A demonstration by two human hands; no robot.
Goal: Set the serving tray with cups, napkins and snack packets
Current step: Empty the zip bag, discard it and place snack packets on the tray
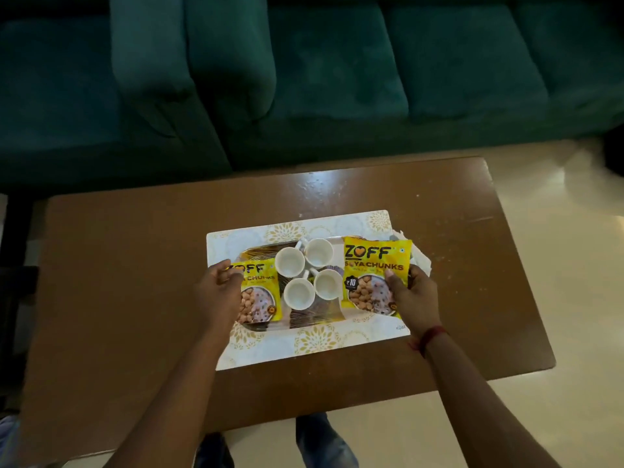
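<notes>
At centre-left of frame, 1 yellow snack packet point(260, 292) is held at its left edge by the left hand point(217, 292), fingers closed on it; it lies on the tray's point(314, 317) left end. At centre, 4 white cups point(309, 271) are grouped on the tray, rims up, approx. touching. At centre-right, a 2nd packet point(373, 271) is gripped by the right hand point(410, 298) at its lower right corner. White napkins point(420, 260) are seen behind it; no. can't be told. Tray sits on a patterned mat point(304, 346) on a brown table point(135, 282).
</notes>
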